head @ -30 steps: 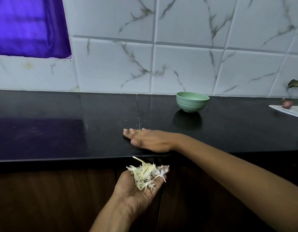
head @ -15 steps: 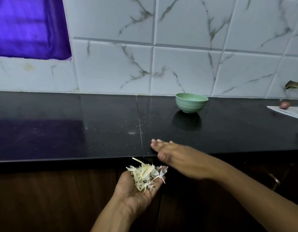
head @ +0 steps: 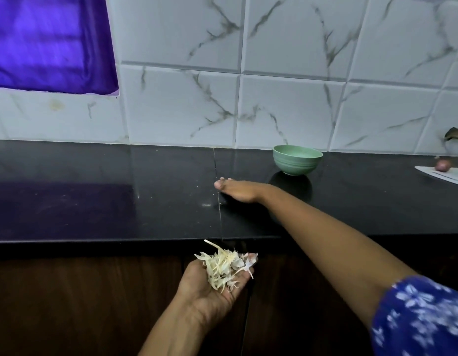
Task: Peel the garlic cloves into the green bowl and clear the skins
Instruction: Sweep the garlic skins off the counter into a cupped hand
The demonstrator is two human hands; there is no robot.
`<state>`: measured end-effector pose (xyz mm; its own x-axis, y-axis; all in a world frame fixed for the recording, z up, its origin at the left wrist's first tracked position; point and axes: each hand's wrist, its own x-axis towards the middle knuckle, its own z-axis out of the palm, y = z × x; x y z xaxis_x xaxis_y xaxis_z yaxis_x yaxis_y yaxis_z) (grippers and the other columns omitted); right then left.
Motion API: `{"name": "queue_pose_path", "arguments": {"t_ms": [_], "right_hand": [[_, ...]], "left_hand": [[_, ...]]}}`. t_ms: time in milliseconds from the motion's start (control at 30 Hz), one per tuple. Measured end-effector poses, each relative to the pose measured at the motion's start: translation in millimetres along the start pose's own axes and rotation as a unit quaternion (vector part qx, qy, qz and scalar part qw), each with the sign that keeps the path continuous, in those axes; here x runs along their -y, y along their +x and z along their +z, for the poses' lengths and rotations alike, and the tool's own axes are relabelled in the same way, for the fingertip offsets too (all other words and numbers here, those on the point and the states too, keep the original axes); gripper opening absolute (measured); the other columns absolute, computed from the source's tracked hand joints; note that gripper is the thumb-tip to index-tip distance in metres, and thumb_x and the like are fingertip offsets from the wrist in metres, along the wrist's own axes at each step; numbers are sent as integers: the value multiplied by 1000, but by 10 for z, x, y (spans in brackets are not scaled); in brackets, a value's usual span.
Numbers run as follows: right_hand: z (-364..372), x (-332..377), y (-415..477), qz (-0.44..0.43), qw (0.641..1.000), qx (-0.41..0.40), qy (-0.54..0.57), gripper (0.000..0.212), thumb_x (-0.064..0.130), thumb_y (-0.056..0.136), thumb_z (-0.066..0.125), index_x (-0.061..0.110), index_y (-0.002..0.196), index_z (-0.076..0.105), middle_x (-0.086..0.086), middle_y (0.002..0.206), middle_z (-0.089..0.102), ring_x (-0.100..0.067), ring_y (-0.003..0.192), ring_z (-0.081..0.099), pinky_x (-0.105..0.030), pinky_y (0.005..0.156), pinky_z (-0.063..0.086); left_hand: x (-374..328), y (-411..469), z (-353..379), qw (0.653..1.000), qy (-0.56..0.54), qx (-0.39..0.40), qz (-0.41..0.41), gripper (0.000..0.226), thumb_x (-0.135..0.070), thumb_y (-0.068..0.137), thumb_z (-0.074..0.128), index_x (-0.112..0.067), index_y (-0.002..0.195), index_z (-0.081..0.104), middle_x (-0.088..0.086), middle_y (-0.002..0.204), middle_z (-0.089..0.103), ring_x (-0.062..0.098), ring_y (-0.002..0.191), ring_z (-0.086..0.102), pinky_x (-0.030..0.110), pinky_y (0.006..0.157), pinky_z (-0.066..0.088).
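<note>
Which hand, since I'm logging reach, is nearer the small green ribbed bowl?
Right. The right hand lies on the black counter, left of the bowl; the left hand holds garlic skins below the counter's edge.

Green bowl (head: 297, 160), black counter (head: 94, 196)

Home kitchen: black stone counter (head: 94, 201), marble-look wall tiles (head: 287, 111).
</note>
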<state>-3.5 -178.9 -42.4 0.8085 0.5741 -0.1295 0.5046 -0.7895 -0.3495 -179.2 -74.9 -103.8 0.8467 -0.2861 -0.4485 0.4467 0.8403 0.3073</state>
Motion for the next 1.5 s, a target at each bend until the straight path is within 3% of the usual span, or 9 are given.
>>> {"name": "queue_pose_path", "arguments": {"t_ms": [167, 333, 500, 600, 767, 1100, 1233, 1367, 1500], "right_hand": [[259, 226, -450, -117, 990, 43, -71, 62, 47, 99, 13, 15, 151, 0, 4, 159, -6, -6, 144, -5, -33, 117, -6], [234, 248, -1225, -166, 977, 69, 113, 66, 48, 90, 13, 22, 145, 36, 12, 153, 30, 5, 139, 22, -13, 114, 10], [367, 227, -1371, -169, 928, -138, 302, 31, 31, 88, 56, 9, 104, 71, -3, 105, 72, -13, 102, 66, -28, 92, 50], [533, 275, -1438, -143, 913, -221, 313, 10, 16, 76, 76, 7, 81, 74, -2, 78, 73, -10, 73, 69, -23, 69, 53], [783, 154, -1630, -116, 912, -257, 297, 11, 5, 78, 74, 14, 81, 68, -5, 84, 70, -17, 78, 68, -33, 76, 56], [1427, -976, -2507, 96, 837, -300, 449, 17, -6, 89, 52, 0, 90, 68, -9, 80, 71, -13, 77, 65, -20, 76, 51], [1995, -1817, -2877, 230, 791, -322, 466, 21, -6, 88, 54, 8, 81, 68, -3, 76, 68, -11, 72, 60, -18, 70, 47], [2860, -2694, -3190, 381, 758, -256, 463, 27, -6, 90, 52, 12, 76, 67, 2, 70, 66, -5, 63, 60, -19, 66, 47], [3574, -3206, -3404, 478, 659, -252, 524, 34, -15, 91, 40, -6, 76, 69, 7, 52, 64, 6, 49, 59, -23, 75, 45]], "left_hand": [[7, 34, -18, 1000, -1, 13, 0, 45, -15, 98, 27, 16, 95, 60, 34, 91, 67, 42, 62, 69, 48, 52, 55], [22, 68, -49, 1000, -6, 15, 9, 44, -17, 100, 27, 13, 100, 60, 32, 90, 68, 40, 64, 70, 47, 57, 56], [92, 85, -80, 1000, 6, 18, 10, 46, -18, 100, 27, 14, 100, 61, 31, 89, 68, 38, 65, 71, 46, 60, 55], [181, 99, -80, 1000, 13, 25, 11, 42, -17, 99, 31, 11, 95, 63, 27, 85, 69, 34, 63, 71, 43, 54, 57], [420, 192, -100, 999, 33, 26, 13, 37, -11, 93, 37, 6, 78, 66, 19, 73, 69, 30, 56, 69, 38, 53, 57], [1698, 1025, -163, 992, 58, 4, -113, 38, -12, 98, 32, 8, 89, 63, 19, 83, 65, 26, 77, 62, 33, 60, 58], [2676, 1725, -260, 976, 125, -26, -176, 37, -14, 97, 26, 2, 88, 58, 20, 88, 61, 29, 84, 58, 36, 79, 47], [3542, 2270, -726, 917, 302, -67, -254, 45, -27, 94, 39, -6, 132, 50, 18, 137, 50, 35, 131, 44, 37, 86, 46], [3882, 2607, -1494, 868, 358, -135, -317, 73, -62, 88, 41, -13, 143, 41, 13, 145, 44, 38, 134, 39, 49, 112, 28]]}}
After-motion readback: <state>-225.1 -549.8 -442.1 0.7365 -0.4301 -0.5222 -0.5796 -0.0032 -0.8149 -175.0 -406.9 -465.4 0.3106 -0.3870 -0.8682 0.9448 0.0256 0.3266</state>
